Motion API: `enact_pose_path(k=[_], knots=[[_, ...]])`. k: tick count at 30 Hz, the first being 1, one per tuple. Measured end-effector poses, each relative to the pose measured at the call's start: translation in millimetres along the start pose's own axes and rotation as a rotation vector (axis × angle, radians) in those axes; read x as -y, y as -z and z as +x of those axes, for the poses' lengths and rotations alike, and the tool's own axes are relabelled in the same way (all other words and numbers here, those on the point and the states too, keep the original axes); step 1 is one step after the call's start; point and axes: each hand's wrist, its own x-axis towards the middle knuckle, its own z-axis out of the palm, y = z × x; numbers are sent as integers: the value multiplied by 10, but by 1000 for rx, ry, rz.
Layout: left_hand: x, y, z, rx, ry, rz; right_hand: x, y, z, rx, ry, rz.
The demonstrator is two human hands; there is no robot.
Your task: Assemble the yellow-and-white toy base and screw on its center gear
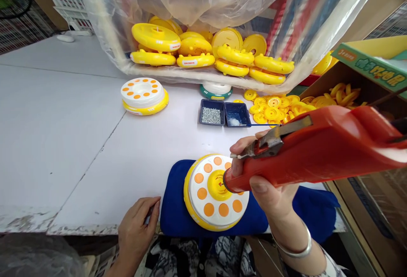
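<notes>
My right hand (270, 192) grips a red electric screwdriver (305, 145), a finger near its metal lever. The driver's nose points down at the yellow hub (218, 185) of a round white and yellow plastic toy base (193, 202) with orange dots; whether the tip touches it is hard to see. Under the base lies a dark blue cloth (173, 196). Left of the cloth, by the table's front edge, my left hand (138, 224) has thumb and forefinger pinched together. Whatever lies between those fingertips, if anything, is too small to make out.
Two small navy trays hold silvery screws (211, 116) and a whitish substance (234, 121). Beyond stand another dotted base (143, 94) and a green-rimmed one (216, 91). Yellow discs (273, 107) lie at right beside a carton (375, 69). A plastic-lined bin holds yellow shells (155, 37).
</notes>
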Motion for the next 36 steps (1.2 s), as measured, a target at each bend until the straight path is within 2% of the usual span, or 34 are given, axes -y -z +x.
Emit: enact_pose_path(k=[13, 27, 36], knots=[[35, -16, -10, -1, 6, 13, -92, -8, -51, -2, -94, -23], [40, -23, -26, 0, -26, 34, -138, 14, -69, 36, -72, 19], [44, -36, -37, -7, -19, 33, -130, -18, -76, -10, -103, 59]])
